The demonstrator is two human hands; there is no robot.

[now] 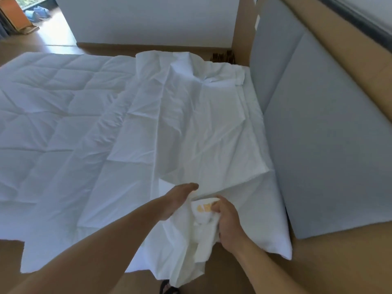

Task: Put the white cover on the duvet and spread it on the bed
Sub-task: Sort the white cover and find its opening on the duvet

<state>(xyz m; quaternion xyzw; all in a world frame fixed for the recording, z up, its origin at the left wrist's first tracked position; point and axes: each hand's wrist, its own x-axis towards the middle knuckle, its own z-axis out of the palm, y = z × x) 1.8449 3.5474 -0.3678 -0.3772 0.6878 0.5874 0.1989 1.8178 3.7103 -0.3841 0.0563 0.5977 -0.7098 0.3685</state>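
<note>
While a white cover (191,124) lies rumpled over the right part of a quilted duvet (53,102), a person works at its near edge, lower centre of the frame.
The right hand (229,223) grips a bunched corner of the cover, thumb pinching cloth by a yellow mark (204,207). The left hand (178,200), just left of it, reaches flat against the fabric, its lower fingers hidden. A grey padded headboard (318,145) stands at right.
</note>
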